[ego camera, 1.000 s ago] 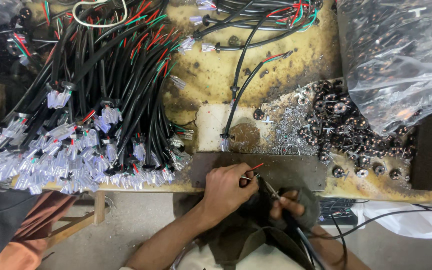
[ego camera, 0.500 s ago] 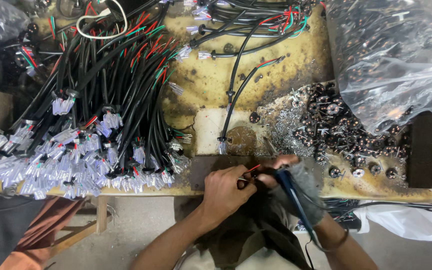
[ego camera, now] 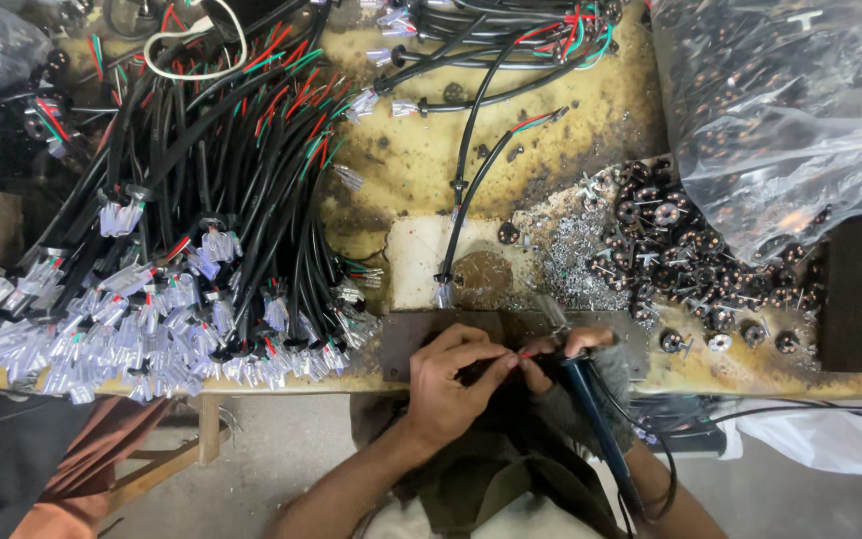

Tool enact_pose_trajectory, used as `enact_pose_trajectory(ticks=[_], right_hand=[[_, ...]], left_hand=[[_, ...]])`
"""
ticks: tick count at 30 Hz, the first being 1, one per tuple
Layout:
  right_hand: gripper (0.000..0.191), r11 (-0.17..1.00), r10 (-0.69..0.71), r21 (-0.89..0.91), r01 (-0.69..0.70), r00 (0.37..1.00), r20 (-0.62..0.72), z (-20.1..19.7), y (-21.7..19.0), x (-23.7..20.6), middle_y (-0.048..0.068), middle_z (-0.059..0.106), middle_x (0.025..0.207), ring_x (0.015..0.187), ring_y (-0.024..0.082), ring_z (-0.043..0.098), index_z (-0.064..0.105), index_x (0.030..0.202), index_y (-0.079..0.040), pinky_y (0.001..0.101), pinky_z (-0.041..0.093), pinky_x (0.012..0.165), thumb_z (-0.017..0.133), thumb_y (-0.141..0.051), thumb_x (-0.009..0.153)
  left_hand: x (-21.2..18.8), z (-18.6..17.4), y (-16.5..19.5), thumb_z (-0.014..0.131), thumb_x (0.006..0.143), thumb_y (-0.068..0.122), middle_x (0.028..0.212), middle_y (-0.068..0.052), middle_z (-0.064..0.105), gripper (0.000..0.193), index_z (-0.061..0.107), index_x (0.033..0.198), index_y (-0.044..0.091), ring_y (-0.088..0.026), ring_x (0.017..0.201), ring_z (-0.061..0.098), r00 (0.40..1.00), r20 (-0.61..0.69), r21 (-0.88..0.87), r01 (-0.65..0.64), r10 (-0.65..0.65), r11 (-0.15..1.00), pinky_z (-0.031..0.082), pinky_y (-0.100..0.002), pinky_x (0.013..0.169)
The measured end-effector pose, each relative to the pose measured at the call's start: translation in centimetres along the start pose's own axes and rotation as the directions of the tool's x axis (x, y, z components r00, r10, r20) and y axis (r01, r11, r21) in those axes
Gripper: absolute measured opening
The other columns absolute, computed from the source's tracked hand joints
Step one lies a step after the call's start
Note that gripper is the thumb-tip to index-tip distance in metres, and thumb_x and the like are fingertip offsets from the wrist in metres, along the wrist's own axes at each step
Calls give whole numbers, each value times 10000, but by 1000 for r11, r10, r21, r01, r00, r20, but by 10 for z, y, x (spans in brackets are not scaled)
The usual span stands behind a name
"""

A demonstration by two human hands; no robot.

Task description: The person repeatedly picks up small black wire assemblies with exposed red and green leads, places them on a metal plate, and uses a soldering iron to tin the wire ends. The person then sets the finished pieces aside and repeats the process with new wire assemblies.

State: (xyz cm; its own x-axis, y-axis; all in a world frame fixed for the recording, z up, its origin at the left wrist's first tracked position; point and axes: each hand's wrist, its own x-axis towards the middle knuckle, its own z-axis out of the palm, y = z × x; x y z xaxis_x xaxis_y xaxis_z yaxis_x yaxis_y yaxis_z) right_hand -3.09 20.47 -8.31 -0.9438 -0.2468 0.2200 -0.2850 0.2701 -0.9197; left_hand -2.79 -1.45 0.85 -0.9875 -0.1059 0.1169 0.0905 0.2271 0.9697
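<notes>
Pinching a thin red wire (ego camera: 526,353) at the bench edge (ego camera: 281,381) between left hand (ego camera: 448,384) fingertips, right hand (ego camera: 579,371) clenched around a blue iron (ego camera: 596,424) beside it; light, limp, likely best gripped just behind its bare tip.

Cable bundle (ego camera: 202,190) at 10 o'clock: matt black rubbery sheaths, clear glossy plastic connectors (ego camera: 132,319) on the ends. Workbench (ego camera: 411,150): worn wood, rough, stained yellow-brown with scorch marks. Bag (ego camera: 790,110) at 2 o'clock: thin crinkled glossy plastic. Small parts (ego camera: 680,269) below it: dark plastic with shiny metal pins. Soldering iron (ego camera: 591,399): blue smooth plastic handle.
</notes>
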Motion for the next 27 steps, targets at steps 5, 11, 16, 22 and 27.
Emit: enact_pose_trajectory(ticks=[5, 11, 16, 22, 27], right_hand=[[51, 862, 506, -120, -492, 844, 174, 5, 9, -2, 0, 664, 814, 777, 109, 564, 711, 949, -116, 266, 452, 750, 671, -111, 980], [345, 939, 335, 70, -338, 941, 45, -1, -24, 20, 21, 731, 854, 820, 94, 686, 460, 1028, -116, 239, 524, 761, 760, -22, 885], [514, 847, 355, 406, -342, 934, 46, -5, -46, 32, 45, 665, 881, 869, 128, 713, 358, 1096, -106, 262, 592, 753, 764, 57, 826], [227, 844, 533, -186, -502, 824, 191, -2, -23, 20, 36, 700, 839, 769, 140, 647, 618, 976, -113, 275, 508, 732, 809, -17, 899], [344, 858, 511, 24, -514, 857, 72, 7, -9, 8, -15, 705, 818, 772, 98, 659, 450, 1012, -96, 243, 514, 755, 755, -41, 864]], left_hand=[[-8, 9, -8, 827, 829, 49, 899, -122, 707, 125, 749, 923, 23, -235, 787, 717, 998, -55, 5, 19, -18, 1000, 574, -327, 704], [-8, 2, -8, 836, 849, 55, 923, -131, 700, 134, 753, 951, 25, -252, 786, 714, 991, 8, 57, -133, 132, 990, 576, -341, 683], [-7, 0, 0, 815, 879, 61, 926, -128, 697, 123, 746, 974, 24, -260, 769, 717, 985, 33, 76, -172, 170, 982, 583, -345, 661], [5, -7, 8, 773, 904, 146, 770, -122, 700, 103, 748, 899, 46, -312, 630, 684, 995, 89, 277, 14, -40, 961, 536, -392, 564], [28, -14, 6, 742, 897, 186, 716, -131, 702, 148, 718, 805, 72, -340, 580, 672, 992, -52, 430, 126, -115, 894, 516, -432, 531]])
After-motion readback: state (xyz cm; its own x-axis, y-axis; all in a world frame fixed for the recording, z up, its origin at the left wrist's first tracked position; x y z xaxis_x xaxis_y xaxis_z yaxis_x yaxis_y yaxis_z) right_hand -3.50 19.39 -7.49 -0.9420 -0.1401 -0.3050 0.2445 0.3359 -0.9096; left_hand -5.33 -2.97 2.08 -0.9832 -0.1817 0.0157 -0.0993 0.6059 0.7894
